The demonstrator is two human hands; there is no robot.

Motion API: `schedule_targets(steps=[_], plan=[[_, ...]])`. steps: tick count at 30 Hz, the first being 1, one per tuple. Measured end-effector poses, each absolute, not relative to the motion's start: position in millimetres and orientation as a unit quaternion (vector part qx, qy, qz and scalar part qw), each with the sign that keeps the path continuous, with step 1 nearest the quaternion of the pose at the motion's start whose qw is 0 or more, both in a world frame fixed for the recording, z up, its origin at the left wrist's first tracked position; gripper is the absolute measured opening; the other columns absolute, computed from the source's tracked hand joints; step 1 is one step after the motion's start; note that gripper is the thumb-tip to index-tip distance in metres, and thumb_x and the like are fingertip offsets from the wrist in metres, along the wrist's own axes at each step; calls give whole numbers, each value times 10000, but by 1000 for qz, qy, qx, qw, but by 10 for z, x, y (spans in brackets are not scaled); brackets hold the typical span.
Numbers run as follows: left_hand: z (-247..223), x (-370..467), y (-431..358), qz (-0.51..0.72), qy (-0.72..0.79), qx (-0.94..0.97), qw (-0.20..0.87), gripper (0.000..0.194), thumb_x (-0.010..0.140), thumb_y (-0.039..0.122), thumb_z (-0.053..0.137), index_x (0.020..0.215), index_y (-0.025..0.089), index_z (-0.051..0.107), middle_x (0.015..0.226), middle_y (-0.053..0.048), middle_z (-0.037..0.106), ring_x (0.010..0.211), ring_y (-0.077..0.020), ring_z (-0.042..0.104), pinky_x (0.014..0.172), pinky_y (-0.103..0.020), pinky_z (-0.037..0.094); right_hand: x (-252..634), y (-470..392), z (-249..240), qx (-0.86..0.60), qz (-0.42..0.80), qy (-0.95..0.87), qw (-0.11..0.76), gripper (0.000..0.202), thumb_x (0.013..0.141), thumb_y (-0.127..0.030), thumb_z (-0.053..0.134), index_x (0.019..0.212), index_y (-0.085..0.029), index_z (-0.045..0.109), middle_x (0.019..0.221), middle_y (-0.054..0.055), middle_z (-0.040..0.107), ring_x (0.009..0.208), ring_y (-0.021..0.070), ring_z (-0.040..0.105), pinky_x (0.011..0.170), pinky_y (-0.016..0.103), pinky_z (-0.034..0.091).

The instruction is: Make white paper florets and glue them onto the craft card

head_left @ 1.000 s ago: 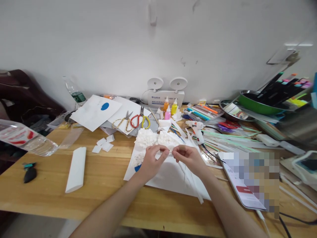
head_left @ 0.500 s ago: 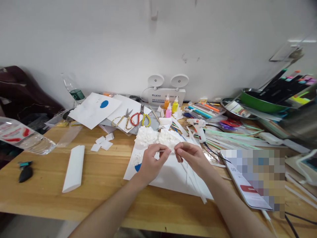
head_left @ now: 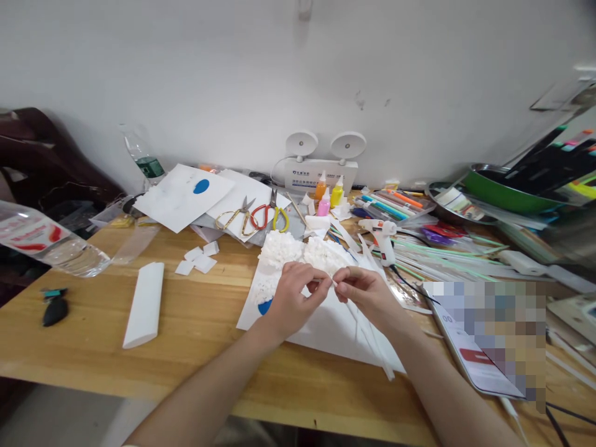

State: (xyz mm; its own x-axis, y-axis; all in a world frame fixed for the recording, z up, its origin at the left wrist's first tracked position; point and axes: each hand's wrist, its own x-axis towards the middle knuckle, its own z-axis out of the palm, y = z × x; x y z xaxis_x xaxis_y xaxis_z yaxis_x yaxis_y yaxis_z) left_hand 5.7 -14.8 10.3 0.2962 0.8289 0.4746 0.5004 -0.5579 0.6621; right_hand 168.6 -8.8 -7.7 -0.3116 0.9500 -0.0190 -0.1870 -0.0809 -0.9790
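Note:
My left hand (head_left: pixel 298 298) and my right hand (head_left: pixel 365 295) are both closed in a pinch, their fingertips meeting over a sheet of white paper (head_left: pixel 321 338). A small white piece (head_left: pixel 334 282) shows between the fingertips; its full shape is hidden by the fingers. Just behind my hands lie heaps of fluffy white bits (head_left: pixel 280 249), with a blue patch (head_left: pixel 265 306) beside my left wrist. Thin white strips (head_left: pixel 379 354) lie on the paper under my right hand.
Scissors (head_left: pixel 242 217), pliers (head_left: pixel 272 214), paint bottles (head_left: pixel 323 203) and a glue gun (head_left: pixel 380 239) stand or lie behind. A phone (head_left: pixel 470 347) is at right, a folded white paper (head_left: pixel 143 304), small white squares (head_left: pixel 203 263) and a water bottle (head_left: pixel 51 242) at left.
My fingertips have come together from a small gap and now touch around the small white piece. The whole view has shifted slightly, with the desk items appearing further right.

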Motion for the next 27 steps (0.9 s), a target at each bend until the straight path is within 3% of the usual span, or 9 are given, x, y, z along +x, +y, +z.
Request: schedule_targets(steps=[4,9,27], plan=[[105,61,-152,416,427,777,202,168,825,242,468,692,188,553,579,27,514,590,-105,473,725,-283,361,1693,-82,-101,-360,625,-511,468,138,721,-323,628,746,-187,630,550,-19,508,535,90,444,525,239,344],[108,64,-161,427,425,769,216,161,824,242,474,699,184,557,583,23,528,598,-107,480,710,-276,367,1700,-70,-119,-364,629,-495,477,141,716,-339,631,748,-201,631,547,-23,515,528,90,456,515,236,348],[45,59,-129,415,417,791,169,203,842,291,445,722,189,574,580,15,515,596,-112,473,698,-280,368,1636,-101,-18,-434,568,-525,462,218,592,-351,713,693,-189,608,598,-8,549,545,99,488,507,239,416]])
